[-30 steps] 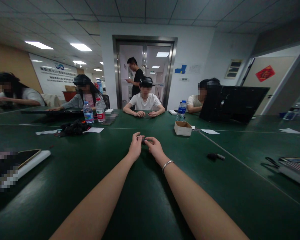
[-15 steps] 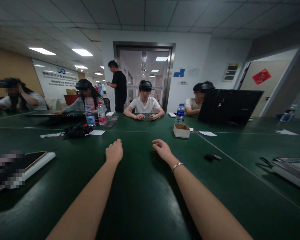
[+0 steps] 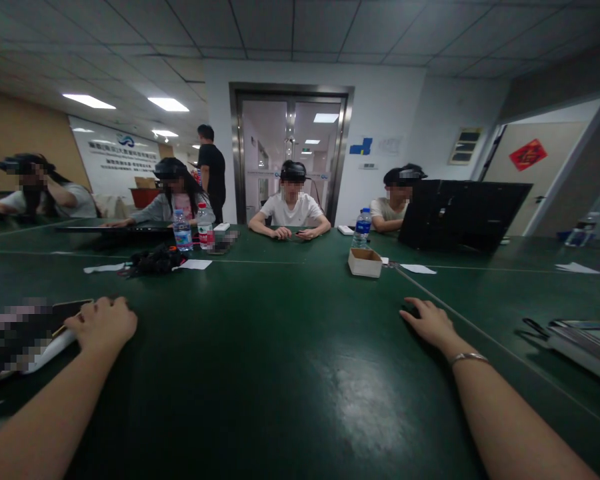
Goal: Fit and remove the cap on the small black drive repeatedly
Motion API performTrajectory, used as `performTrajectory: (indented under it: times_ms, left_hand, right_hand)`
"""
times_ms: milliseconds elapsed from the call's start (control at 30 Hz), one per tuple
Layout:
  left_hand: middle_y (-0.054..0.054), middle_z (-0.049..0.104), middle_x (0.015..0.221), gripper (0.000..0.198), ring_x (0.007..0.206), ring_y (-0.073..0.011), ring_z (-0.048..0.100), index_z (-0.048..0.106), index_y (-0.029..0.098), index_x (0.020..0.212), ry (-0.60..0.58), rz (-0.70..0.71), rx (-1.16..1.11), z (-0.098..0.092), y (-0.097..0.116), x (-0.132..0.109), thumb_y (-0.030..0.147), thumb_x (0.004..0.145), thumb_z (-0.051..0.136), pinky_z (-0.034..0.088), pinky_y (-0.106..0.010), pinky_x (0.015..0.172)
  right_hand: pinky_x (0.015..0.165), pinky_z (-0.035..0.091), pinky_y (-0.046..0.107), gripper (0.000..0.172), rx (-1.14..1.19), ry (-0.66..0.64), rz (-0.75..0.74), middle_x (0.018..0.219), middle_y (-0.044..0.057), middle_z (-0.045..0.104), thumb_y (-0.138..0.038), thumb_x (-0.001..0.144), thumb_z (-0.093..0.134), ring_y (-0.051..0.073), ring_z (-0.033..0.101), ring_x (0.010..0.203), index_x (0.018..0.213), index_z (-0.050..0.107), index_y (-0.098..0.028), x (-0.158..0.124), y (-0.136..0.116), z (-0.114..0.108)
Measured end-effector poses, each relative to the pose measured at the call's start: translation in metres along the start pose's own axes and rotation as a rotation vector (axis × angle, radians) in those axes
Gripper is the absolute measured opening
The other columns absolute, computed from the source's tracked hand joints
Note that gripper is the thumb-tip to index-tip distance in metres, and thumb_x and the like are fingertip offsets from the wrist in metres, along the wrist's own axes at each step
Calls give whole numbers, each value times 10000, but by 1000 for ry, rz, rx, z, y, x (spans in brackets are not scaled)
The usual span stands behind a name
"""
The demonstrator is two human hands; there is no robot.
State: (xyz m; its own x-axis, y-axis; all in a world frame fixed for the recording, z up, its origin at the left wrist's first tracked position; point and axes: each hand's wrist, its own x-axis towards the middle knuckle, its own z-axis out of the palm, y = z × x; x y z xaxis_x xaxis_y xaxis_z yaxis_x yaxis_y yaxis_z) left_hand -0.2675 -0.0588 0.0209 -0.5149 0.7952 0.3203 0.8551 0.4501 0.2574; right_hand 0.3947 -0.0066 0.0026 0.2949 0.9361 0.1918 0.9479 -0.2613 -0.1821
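Observation:
My left hand (image 3: 104,325) is at the left, over the near right corner of a phone (image 3: 10,337) with a gold-coloured edge, its fingers apart and bent over that edge. The phone, partly blurred out, lies on a white flat thing (image 3: 55,350). My right hand (image 3: 430,325), with a silver bracelet on the wrist, reaches over the table at the right. Its fingers are stretched out and come down over a small black object (image 3: 406,311), mostly hidden beneath them. I cannot tell whether either hand grips anything.
A small open cardboard box (image 3: 365,265) and a water bottle (image 3: 363,227) stand ahead on the green table (image 3: 260,353). Black cables (image 3: 155,261) and two bottles are at the back left. A large black monitor (image 3: 465,213) stands back right. Several people sit opposite.
My hands have moved apart: the left has gone left to the phone, the right has gone right over the small black object. The standing person has moved left and turned.

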Motion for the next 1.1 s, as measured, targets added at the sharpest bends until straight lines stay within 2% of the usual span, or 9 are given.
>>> performTrajectory:
  times_ms: [133, 233, 333, 433, 633, 733, 833, 1033, 1100]
  left_hand:
    - [-177, 612, 1063, 375, 1068, -426, 480, 626, 176, 1005, 88, -23, 278, 0, 1, -3, 313, 809, 338, 396, -608, 784]
    - [-211, 583, 1071, 388, 1040, -396, 490, 621, 112, 1049, 165, 210, 353, -5, 7, -8, 221, 830, 319, 405, -549, 785]
    - [-184, 589, 1042, 421, 1026, -336, 498, 636, 115, 1039, 161, 486, 470, -5, 27, -10, 91, 826, 274, 385, -496, 834]
    - [-152, 581, 1108, 426, 1054, -291, 486, 641, 162, 1038, 102, 691, 506, 4, 71, -14, 33, 802, 310, 341, -461, 904]
    - [-150, 565, 1126, 384, 1068, -285, 467, 598, 176, 1096, 87, 710, 286, 37, 191, -55, 83, 855, 314, 315, -454, 897]
    - [-149, 563, 1116, 378, 1071, -284, 467, 593, 173, 1091, 98, 696, 205, 45, 219, -66, 126, 877, 285, 301, -459, 909]
    - [-165, 540, 1172, 363, 1115, -315, 445, 575, 158, 1135, 53, 638, 249, 35, 196, -54, 191, 853, 349, 296, -481, 919]
    - [-253, 473, 1258, 474, 1172, -396, 403, 524, 26, 1181, -66, 50, 356, -10, 70, -13, 260, 823, 319, 326, -536, 881]
    - [-247, 478, 1263, 499, 1175, -397, 412, 521, 15, 1184, -135, -85, 350, -18, 41, -9, 286, 827, 302, 357, -494, 869]
  right_hand:
    - [832, 412, 413, 358, -65, 50, -42, 1139, 159, 544, -338, 884, 399, 294, 525, 1016, 1149, 603, -209, -4, -25, 5]
    - [807, 401, 399, 327, -44, 43, -24, 1141, 129, 525, -359, 887, 405, 295, 500, 1007, 1116, 609, -243, -11, -55, 6]
    - [812, 377, 371, 293, 1, 24, -124, 1109, 109, 532, -351, 880, 426, 278, 482, 993, 1083, 606, -242, -20, -94, 10]
    - [803, 358, 352, 247, 45, 17, -252, 1085, 96, 535, -331, 857, 469, 263, 464, 983, 1047, 600, -243, -29, -140, 18]
    - [808, 346, 361, 225, 208, -12, -401, 1102, 88, 527, -283, 849, 476, 257, 429, 998, 1044, 583, -244, -52, -244, 39]
    - [828, 344, 373, 222, 287, -18, -495, 1098, 77, 529, -271, 849, 474, 258, 415, 1016, 1039, 589, -253, -59, -271, 45]
    - [855, 344, 372, 213, 364, -53, -544, 1088, 68, 536, -275, 839, 499, 246, 416, 1017, 1019, 610, -251, -57, -272, 46]
    - [867, 353, 360, 212, 428, -78, -555, 1071, 68, 546, -251, 833, 512, 234, 424, 1002, 1008, 630, -241, -50, -264, 45]
    - [860, 357, 360, 215, 411, -61, -571, 1068, 71, 546, -225, 828, 515, 236, 424, 1003, 1007, 632, -245, -50, -267, 46]
